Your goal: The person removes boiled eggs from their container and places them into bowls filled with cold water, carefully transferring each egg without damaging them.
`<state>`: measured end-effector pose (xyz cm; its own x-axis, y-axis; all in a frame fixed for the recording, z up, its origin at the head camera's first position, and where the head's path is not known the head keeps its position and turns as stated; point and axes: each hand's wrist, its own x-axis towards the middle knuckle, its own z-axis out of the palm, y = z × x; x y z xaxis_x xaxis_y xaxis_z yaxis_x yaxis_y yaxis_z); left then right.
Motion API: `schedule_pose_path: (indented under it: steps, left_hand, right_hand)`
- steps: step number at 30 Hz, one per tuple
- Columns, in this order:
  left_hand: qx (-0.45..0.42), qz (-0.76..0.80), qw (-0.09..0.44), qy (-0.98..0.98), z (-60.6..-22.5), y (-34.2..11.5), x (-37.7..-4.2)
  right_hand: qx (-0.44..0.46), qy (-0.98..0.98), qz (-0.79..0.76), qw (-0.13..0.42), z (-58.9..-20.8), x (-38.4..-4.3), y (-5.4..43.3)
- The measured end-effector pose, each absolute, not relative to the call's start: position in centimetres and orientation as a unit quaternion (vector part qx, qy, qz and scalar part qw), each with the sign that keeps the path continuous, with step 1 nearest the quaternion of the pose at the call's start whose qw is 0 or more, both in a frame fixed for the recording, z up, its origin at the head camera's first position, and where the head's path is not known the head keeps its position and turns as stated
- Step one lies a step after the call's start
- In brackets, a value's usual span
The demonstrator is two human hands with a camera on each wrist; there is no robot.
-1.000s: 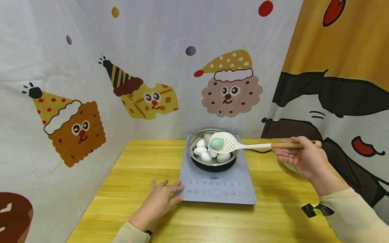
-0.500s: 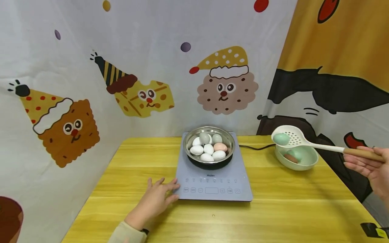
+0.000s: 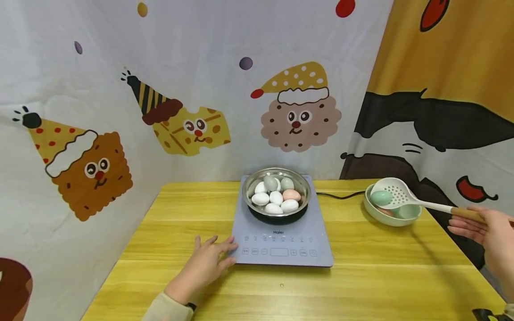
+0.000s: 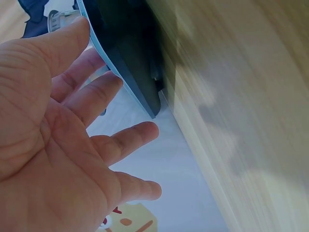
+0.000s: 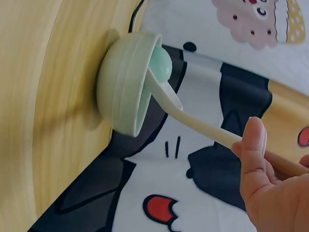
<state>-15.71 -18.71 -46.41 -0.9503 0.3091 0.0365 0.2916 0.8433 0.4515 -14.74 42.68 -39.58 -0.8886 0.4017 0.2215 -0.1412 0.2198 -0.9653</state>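
My right hand [image 3: 487, 232] holds a slotted spoon [image 3: 395, 194] by its wooden handle. A pale green egg [image 3: 381, 198] lies in the spoon's white bowl, which is at the mouth of a light green bowl [image 3: 397, 220]. In the right wrist view the spoon head dips inside the rim, and the green egg [image 5: 162, 65] shows above it. Under the spoon, a brownish egg [image 3: 386, 211] is partly visible in the bowl. My left hand [image 3: 206, 263] has its fingers spread, with fingertips at the left edge of the induction cooker [image 3: 281, 254].
On the cooker stands a steel pan [image 3: 246, 196] with several white, grey-green and pinkish eggs. A black cord [image 3: 341, 196] runs behind toward the bowl. The wooden table [image 3: 192, 205] meets a printed curtain [image 3: 225, 26] at the back.
My right hand has carried the spoon with the green egg from over the pan rightward to the light green bowl, then lowered it. The left hand stays by the cooker.
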Motion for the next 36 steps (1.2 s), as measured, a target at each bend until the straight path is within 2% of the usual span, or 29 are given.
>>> schedule_pose_path:
  steps: [6,12,17,22,25,29,32,36]
  left_hand:
    - [0.156,0.235,0.021,0.959,-46.5,-18.6,-15.7]
    - [0.154,0.24,0.02,0.958,-46.6,-18.6,-15.6]
    - [0.153,0.238,0.022,0.959,-46.5,-18.6,-15.6]
    - [0.154,0.235,0.021,0.959,-46.4,-18.7,-15.6]
    - [0.155,0.235,0.02,0.959,-46.4,-18.7,-15.6]
    - [0.156,0.237,0.021,0.959,-46.6,-18.7,-15.6]
    - [0.158,0.239,0.022,0.958,-46.8,-18.8,-15.6]
    - [0.157,0.237,0.016,0.959,-46.9,-18.9,-15.7]
  right_hand:
    - [-0.135,-0.829,0.455,0.294,-38.5,-14.1,39.2]
    - [-0.059,-0.869,0.368,0.327,-38.4,-13.1,37.7]
    - [-0.004,-0.872,0.292,0.392,-37.7,-12.9,36.9]
    - [0.124,-0.845,0.255,0.454,-36.0,-12.7,33.5]
    - [0.244,-0.795,0.332,0.445,-35.2,-13.0,30.2]
    - [0.399,-0.717,0.415,0.394,-34.7,-14.2,25.4]
    - [0.46,-0.702,0.406,0.361,-35.0,-15.2,22.9]
    - [0.479,-0.725,0.346,0.354,-35.8,-16.1,21.2]
